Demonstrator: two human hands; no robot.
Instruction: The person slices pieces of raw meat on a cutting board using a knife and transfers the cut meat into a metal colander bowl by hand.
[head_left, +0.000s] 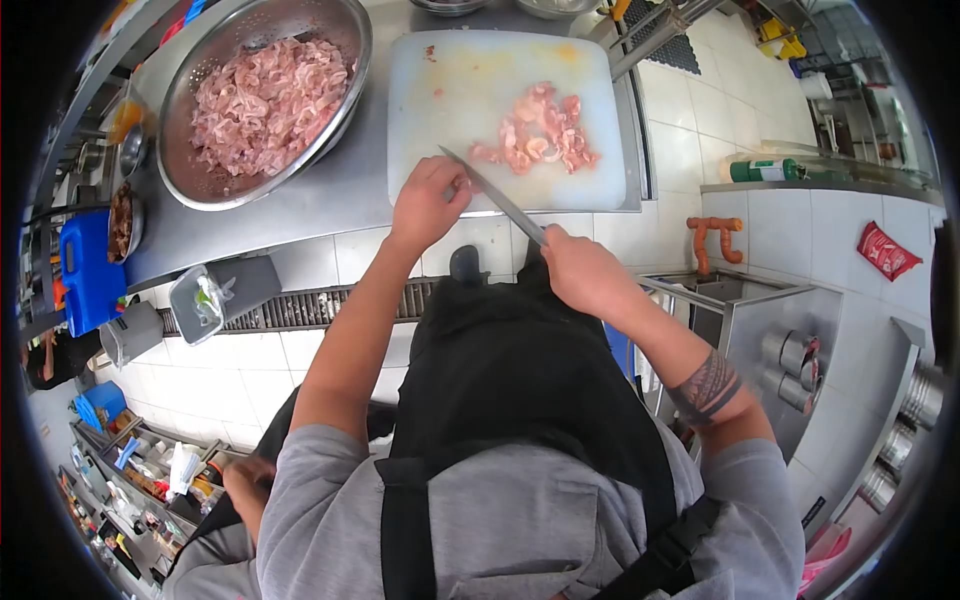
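Note:
A long knife (505, 205) is held by its handle in my right hand (580, 268), its blade pointing up and left over the front edge of the white cutting board (430, 120). My left hand (433, 197) is at the board's front left edge, fingers curled together close to the knife tip; whatever they may hold is hidden. Cut pieces of pink raw meat (540, 130) lie on the right half of the board, beyond the blade. To the left, a large perforated metal colander (172, 140) holds a heap of similar meat pieces.
The steel counter (250, 228) carries the board and colander. Below it are a grey bin (245, 285) and a floor grate. A blue jug (90, 270) stands at far left. Another person's hand (245, 485) shows at lower left. A steel sink unit is at right.

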